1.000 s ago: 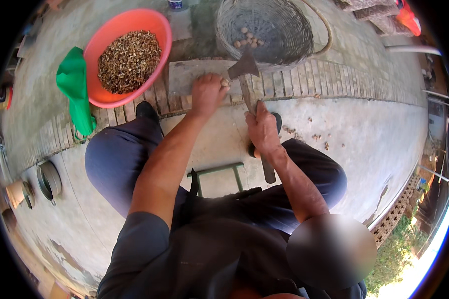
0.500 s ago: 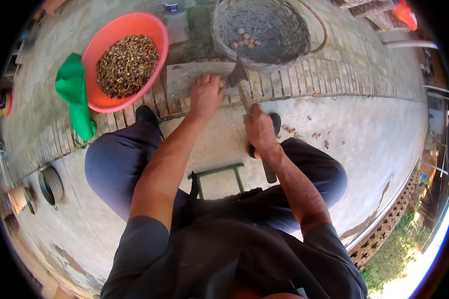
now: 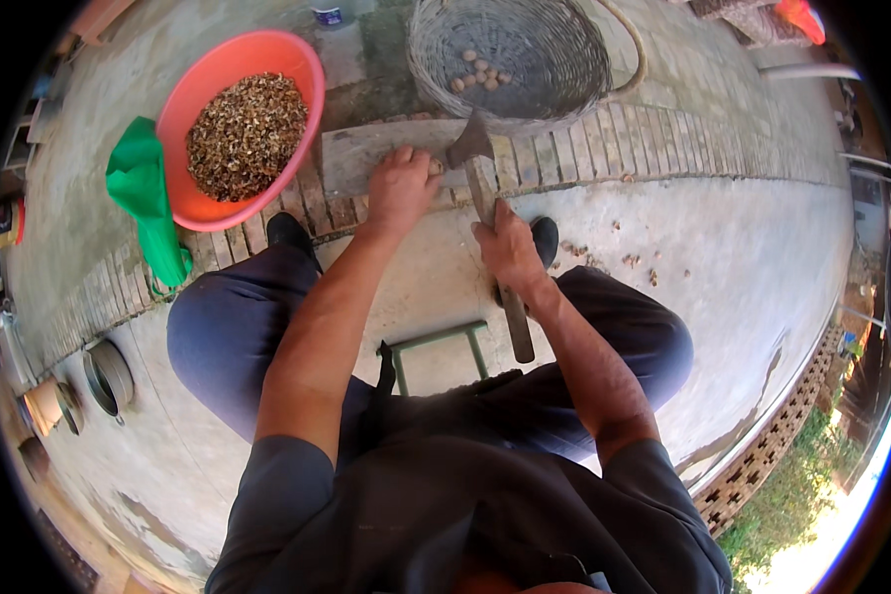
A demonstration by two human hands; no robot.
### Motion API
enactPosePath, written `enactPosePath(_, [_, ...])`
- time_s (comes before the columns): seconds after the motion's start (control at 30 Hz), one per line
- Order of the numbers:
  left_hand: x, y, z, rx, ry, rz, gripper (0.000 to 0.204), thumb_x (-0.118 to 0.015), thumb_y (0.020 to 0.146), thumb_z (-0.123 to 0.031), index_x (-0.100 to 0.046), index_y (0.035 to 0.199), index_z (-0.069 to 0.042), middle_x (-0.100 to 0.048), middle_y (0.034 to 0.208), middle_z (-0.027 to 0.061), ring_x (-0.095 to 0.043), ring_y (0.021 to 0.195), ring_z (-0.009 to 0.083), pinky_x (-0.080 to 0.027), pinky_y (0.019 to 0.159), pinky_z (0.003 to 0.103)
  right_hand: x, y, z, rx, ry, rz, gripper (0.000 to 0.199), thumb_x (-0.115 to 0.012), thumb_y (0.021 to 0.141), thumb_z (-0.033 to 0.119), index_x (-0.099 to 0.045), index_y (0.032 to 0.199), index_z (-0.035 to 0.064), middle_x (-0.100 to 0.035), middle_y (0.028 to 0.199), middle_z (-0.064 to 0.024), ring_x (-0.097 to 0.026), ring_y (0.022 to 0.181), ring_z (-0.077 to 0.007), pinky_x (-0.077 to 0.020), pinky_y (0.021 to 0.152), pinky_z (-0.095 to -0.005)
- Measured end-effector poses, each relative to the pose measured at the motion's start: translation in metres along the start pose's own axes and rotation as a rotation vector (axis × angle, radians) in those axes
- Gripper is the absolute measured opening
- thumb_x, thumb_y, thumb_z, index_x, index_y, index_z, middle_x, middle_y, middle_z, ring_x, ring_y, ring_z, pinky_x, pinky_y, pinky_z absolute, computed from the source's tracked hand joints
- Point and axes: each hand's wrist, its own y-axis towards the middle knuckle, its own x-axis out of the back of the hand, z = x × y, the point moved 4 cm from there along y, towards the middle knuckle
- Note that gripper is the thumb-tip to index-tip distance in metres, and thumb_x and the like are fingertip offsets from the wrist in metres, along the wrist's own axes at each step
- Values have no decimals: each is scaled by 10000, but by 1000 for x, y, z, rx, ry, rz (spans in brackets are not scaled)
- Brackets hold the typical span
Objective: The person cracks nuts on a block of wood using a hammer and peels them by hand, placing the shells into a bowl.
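Note:
My left hand rests over a flat grey board, fingers closed on a small round walnut that shows at the fingertips. My right hand grips the wooden handle of a hatchet. Its dark metal head is up by the board's right end, close beside the walnut; contact cannot be made out. Just beyond the board stands a grey wicker basket with several whole walnuts at its bottom. To the left, a red plastic basin holds a heap of brown broken pieces.
A green cloth hangs against the basin's left side. Small brown fragments lie scattered on the concrete to the right. Between my legs is a green metal frame. A small tub stands beyond the basin.
The view has shifted slightly. Both hands keep their holds, the left at the walnut and the right on the hatchet, with the hatchet head still beside the walnut.

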Motion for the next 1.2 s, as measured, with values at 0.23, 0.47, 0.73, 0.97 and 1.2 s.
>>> enactPosePath(0.23, [-1,3,-3,142,33,56,296,-734,797,-186,-641,1034,-36,-643,1055,174,-652,1003,381,-544,861,475,10,0,3,-156,110,-2,285,-654,898,186,-515,952,-56,-581,872,-376,-581,921,-556,-467,740,-521])
enactPosePath(0.47, [0,3,-8,95,92,77,307,-744,790,-147,-642,1054,-28,-636,1062,177,-647,1011,384,-545,864,477,7,-6,8,-127,47,44,275,-614,901,156,-520,1019,-74,-637,908,-381,-600,952,-573,-480,830,-574])
enactPosePath(0.73, [-2,2,-14,51,-21,119,451,-747,820,-136,-613,1235,-20,-618,1141,193,-618,1083,397,-527,907,469,7,-9,9,-84,16,24,242,-605,888,129,-512,995,-68,-644,877,-362,-613,927,-558,-482,825,-576])
enactPosePath(0.97, [-7,2,-14,69,-43,166,467,-689,846,-102,-585,1296,-36,-613,1167,207,-605,1101,416,-517,923,472,9,-10,15,-115,22,32,226,-598,881,112,-511,984,-69,-643,866,-364,-621,885,-553,-488,801,-576])
enactPosePath(1.2, [-5,2,-16,33,-55,145,421,-689,873,-124,-594,1279,-62,-626,1133,192,-615,1069,410,-512,905,475,7,-10,11,-148,45,47,240,-601,880,108,-494,998,-70,-640,875,-370,-624,885,-550,-489,792,-583])
